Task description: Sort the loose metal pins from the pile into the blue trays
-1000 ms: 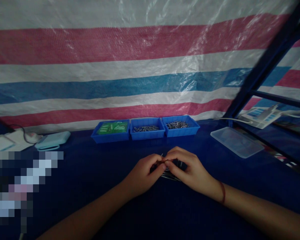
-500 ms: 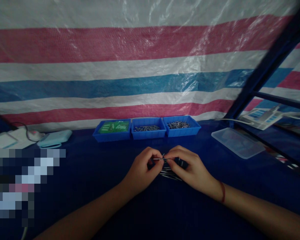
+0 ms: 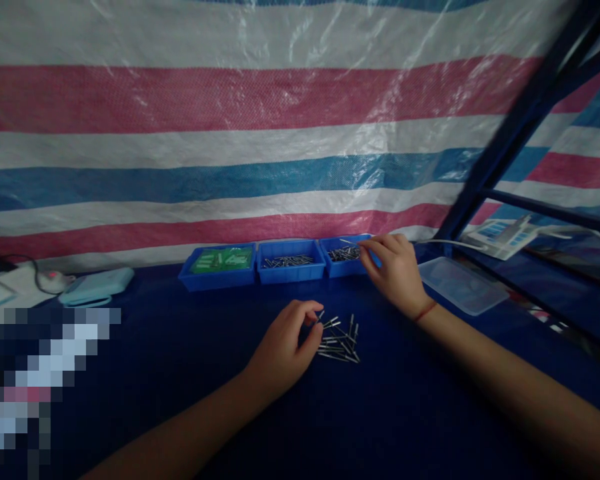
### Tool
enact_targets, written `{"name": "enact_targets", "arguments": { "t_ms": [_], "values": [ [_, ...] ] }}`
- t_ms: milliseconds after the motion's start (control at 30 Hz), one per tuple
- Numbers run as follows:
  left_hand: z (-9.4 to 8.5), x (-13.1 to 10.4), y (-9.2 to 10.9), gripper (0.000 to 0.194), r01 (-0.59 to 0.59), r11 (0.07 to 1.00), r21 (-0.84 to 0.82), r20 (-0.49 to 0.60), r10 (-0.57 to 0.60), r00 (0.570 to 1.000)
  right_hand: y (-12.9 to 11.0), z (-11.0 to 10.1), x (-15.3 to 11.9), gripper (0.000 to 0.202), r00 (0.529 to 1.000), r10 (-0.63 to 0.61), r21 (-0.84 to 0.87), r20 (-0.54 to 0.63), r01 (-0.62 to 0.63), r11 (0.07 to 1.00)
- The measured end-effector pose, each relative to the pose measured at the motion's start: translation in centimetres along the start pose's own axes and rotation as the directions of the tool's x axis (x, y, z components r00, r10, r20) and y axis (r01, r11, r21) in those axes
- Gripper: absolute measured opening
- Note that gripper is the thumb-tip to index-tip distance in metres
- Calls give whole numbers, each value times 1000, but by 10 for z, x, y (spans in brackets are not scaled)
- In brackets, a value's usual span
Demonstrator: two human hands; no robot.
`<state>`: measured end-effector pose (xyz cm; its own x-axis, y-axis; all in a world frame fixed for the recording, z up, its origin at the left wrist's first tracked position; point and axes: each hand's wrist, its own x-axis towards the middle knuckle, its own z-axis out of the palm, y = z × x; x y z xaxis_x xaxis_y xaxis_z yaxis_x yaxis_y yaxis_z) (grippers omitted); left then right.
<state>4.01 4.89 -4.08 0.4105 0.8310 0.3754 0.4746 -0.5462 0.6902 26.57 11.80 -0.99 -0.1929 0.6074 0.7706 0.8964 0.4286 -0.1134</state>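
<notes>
My right hand (image 3: 393,267) is raised at the right blue bin (image 3: 345,269), thumb and fingers pinched on a thin metal pin (image 3: 349,241). The pin points left, above the short metal parts inside that bin. Lower down, my left hand (image 3: 285,340) rests by a loose pile of thin metal pins (image 3: 343,343) on the dark blue table. Its thumb and forefinger are curved with a gap between them. A pin end shows near the fingertips, apparently part of the pile; the left hand covers some of the pile.
The middle blue bin (image 3: 291,273) holds more metal pins, and the left blue bin (image 3: 217,281) has green packets. A translucent plastic lid (image 3: 463,287) lies at right, near a white device (image 3: 503,240). A light blue case (image 3: 97,287) and a power strip (image 3: 43,280) sit at left.
My right hand has left my left hand and moved up and right to the right bin, carrying a pin. My left hand's fingers have parted beside the pile. The view has shifted slightly.
</notes>
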Motion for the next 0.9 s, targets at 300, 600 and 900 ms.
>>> {"name": "enact_targets", "arguments": {
  "t_ms": [300, 600, 900],
  "values": [
    [2, -2, 5, 26, -68, 929, 364, 106, 32, 994, 6, 4, -22, 25, 991, -14, -87, 133, 25, 996],
    [0, -4, 10, 13, -147, 922, 358, 121, 111, 987, -38, -5, -33, 16, 954, -166, 354, 249, 70, 933],
    [2, -2, 4, 15, -176, 914, 365, 166, 122, 978, -40, -5, -35, 16, 940, -192, 401, 282, 66, 914]
  ]
}}
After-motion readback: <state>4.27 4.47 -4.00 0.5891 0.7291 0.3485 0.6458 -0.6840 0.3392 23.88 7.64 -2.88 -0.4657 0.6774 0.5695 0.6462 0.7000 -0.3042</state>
